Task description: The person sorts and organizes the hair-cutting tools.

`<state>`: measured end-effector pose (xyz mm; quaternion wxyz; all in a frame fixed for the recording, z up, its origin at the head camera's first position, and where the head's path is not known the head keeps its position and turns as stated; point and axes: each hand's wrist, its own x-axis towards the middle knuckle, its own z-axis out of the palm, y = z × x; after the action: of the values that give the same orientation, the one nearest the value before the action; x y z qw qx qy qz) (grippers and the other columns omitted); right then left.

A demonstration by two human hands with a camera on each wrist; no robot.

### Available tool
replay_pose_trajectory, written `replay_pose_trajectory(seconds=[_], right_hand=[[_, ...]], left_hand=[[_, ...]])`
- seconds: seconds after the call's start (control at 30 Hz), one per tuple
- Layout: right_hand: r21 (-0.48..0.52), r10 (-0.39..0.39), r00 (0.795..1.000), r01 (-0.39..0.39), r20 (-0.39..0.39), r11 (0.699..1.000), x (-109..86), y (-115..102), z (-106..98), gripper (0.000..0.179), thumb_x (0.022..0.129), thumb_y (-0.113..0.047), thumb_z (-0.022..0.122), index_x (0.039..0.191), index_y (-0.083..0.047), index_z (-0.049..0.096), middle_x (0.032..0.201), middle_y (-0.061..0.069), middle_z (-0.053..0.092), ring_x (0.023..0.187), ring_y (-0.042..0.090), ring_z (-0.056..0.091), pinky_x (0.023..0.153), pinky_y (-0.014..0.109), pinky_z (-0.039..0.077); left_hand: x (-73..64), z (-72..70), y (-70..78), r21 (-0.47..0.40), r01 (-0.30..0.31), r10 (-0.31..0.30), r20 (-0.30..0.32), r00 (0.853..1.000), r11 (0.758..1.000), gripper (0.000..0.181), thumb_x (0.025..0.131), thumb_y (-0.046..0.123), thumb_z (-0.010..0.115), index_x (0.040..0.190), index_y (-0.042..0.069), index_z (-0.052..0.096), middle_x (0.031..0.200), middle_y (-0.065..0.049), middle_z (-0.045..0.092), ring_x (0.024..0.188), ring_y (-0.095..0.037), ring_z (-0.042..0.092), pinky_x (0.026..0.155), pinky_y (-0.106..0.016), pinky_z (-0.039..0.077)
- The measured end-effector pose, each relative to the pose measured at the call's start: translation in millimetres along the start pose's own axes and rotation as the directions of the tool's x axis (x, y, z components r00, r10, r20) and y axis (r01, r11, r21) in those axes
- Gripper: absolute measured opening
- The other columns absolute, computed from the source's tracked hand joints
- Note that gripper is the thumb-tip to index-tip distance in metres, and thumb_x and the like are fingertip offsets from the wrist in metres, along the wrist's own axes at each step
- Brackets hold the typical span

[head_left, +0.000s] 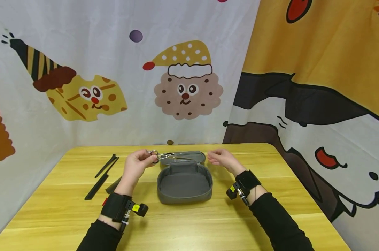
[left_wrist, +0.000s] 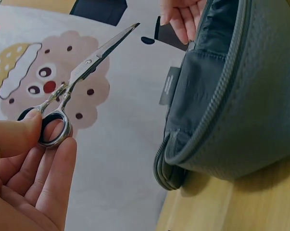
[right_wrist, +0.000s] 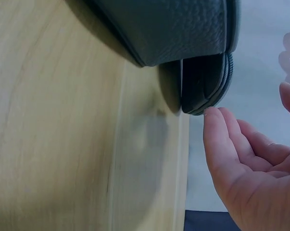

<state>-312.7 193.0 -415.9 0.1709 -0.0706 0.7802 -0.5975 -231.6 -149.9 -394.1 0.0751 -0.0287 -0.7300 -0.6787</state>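
Observation:
My left hand (head_left: 137,166) pinches a pair of silver scissors (left_wrist: 87,68) by the finger rings between thumb and fingers. In the left wrist view the blades look closed, pointing up and away from the hand. Below and behind them, a grey zip case (head_left: 184,200) lies unzipped on the table, its lid (head_left: 199,158) folded back. Off the lid's right side is my right hand (head_left: 224,161), its fingers relaxed and holding nothing. In the right wrist view its fingertips (right_wrist: 212,113) are close to the lid's edge; whether they touch it I cannot tell.
Left of the case lie a black comb (head_left: 97,187) with a narrow handle and a slim black item (head_left: 105,165), perhaps a hair clip. Another dark flat tool (head_left: 112,186) is partly hidden by the left wrist. A printed curtain (head_left: 114,132) hangs behind the wooden table (head_left: 177,230).

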Motion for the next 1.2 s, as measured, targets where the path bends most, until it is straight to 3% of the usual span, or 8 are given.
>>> replay_pose_trajectory(seconds=[0.3, 0.73, 1.0, 1.2], right_hand=[[-0.031, 0.052, 0.999, -0.052, 0.011, 0.998, 8.2, 4.3, -2.1, 0.052, 0.103, -0.017, 0.055, 0.138, 0.019, 0.040, 0.129, 0.034, 0.055, 0.120, 0.044, 0.055, 0.102, 0.045, 0.047], [-0.090, 0.092, 0.996, -0.092, -0.004, 0.992, 16.7, 1.0, 1.9, 0.050, 0.102, -0.016, 0.057, 0.136, 0.018, 0.045, 0.124, 0.031, 0.058, 0.116, 0.041, 0.058, 0.100, 0.045, 0.049], [-0.114, 0.093, 0.996, -0.094, -0.017, 0.989, 20.1, 2.3, 5.3, 0.044, 0.101, -0.015, 0.058, 0.130, 0.018, 0.052, 0.113, 0.027, 0.065, 0.107, 0.038, 0.064, 0.093, 0.043, 0.053], [-0.092, 0.112, 0.994, -0.111, 0.005, 0.990, 23.4, 2.5, 5.6, 0.043, 0.102, -0.015, 0.057, 0.129, 0.018, 0.053, 0.103, 0.021, 0.066, 0.093, 0.029, 0.067, 0.091, 0.042, 0.054]], left_hand=[[4.5, -12.0, -11.6, -0.035, 0.100, -0.102, -0.047, 0.994, 0.994, 0.020, 0.093, 0.005, 0.069, 0.103, -0.012, 0.065, 0.109, -0.015, 0.065, 0.082, -0.010, 0.069, 0.079, -0.029, 0.058], [6.8, -28.6, -17.9, -0.082, 0.164, -0.171, -0.086, 0.982, 0.983, 0.017, 0.095, 0.002, 0.065, 0.103, -0.013, 0.064, 0.103, -0.009, 0.066, 0.078, -0.008, 0.069, 0.075, -0.026, 0.059], [7.0, -37.6, -21.7, -0.158, 0.201, -0.214, -0.071, 0.974, 0.967, 0.022, 0.096, 0.003, 0.064, 0.107, -0.016, 0.061, 0.098, -0.003, 0.065, 0.079, -0.009, 0.069, 0.076, -0.026, 0.058], [5.9, -41.9, -23.5, -0.167, 0.212, -0.226, -0.074, 0.971, 0.963, 0.015, 0.096, 0.005, 0.065, 0.101, -0.009, 0.067, 0.100, -0.007, 0.068, 0.079, -0.010, 0.070, 0.076, -0.027, 0.059]])
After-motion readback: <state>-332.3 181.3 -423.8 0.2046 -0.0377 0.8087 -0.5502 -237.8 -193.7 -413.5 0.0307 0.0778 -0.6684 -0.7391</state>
